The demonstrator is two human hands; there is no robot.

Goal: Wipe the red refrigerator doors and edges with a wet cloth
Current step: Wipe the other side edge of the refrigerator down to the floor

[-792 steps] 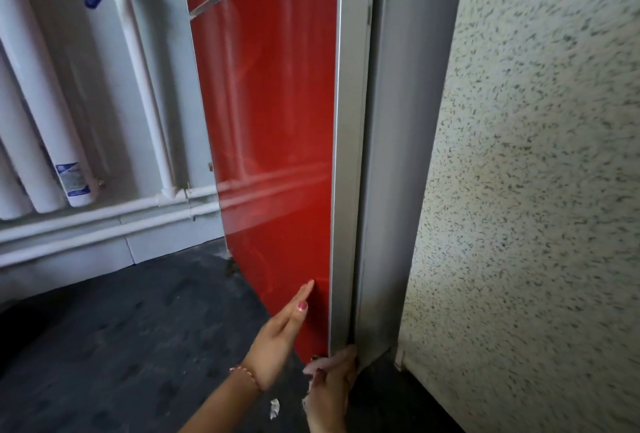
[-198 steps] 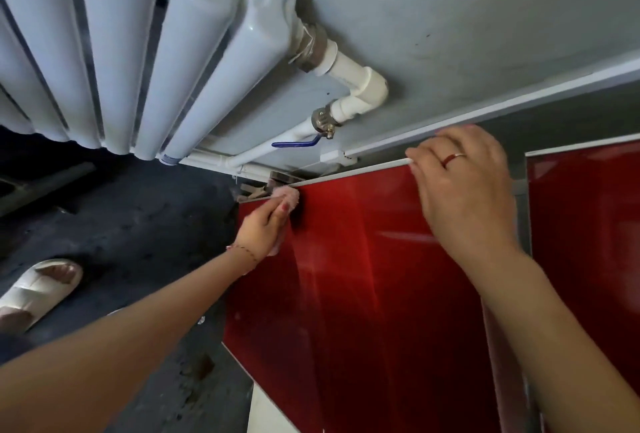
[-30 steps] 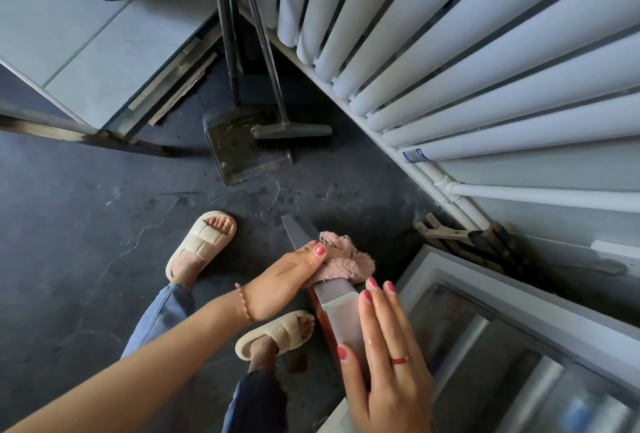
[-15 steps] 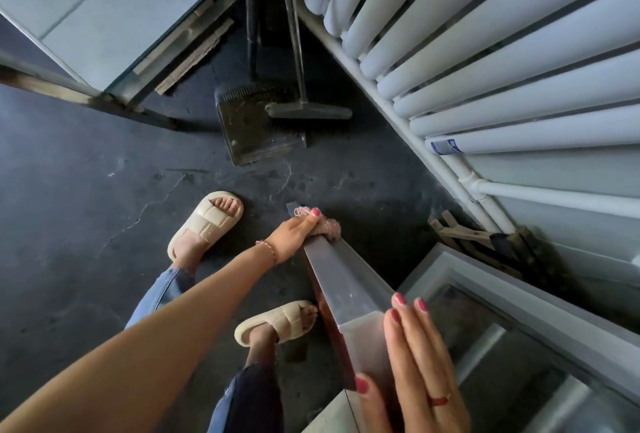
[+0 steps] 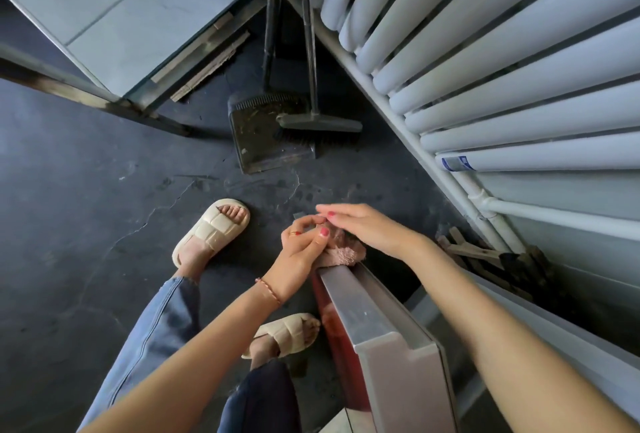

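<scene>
I look straight down on the open red refrigerator door [image 5: 333, 323], its grey top edge [image 5: 379, 325] running away from me. A pink cloth [image 5: 343, 255] lies bunched at the far end of that edge. My left hand [image 5: 300, 248] grips the cloth from the left with curled fingers. My right hand [image 5: 367, 229] lies flat over the cloth, fingers straight and pointing left, their tips meeting the left hand's fingers. Most of the cloth is hidden under both hands.
A dustpan [image 5: 266, 141] and broom [image 5: 318, 122] stand on the dark floor ahead. A white radiator [image 5: 485, 62] with pipes runs along the right. Wood scraps [image 5: 485, 256] lie by the fridge body [image 5: 540, 315]. My sandalled feet [image 5: 211, 230] stand left of the door.
My right hand left the near end of the door's top edge and reached to the far end, onto the cloth. My left hand stayed there holding the cloth.
</scene>
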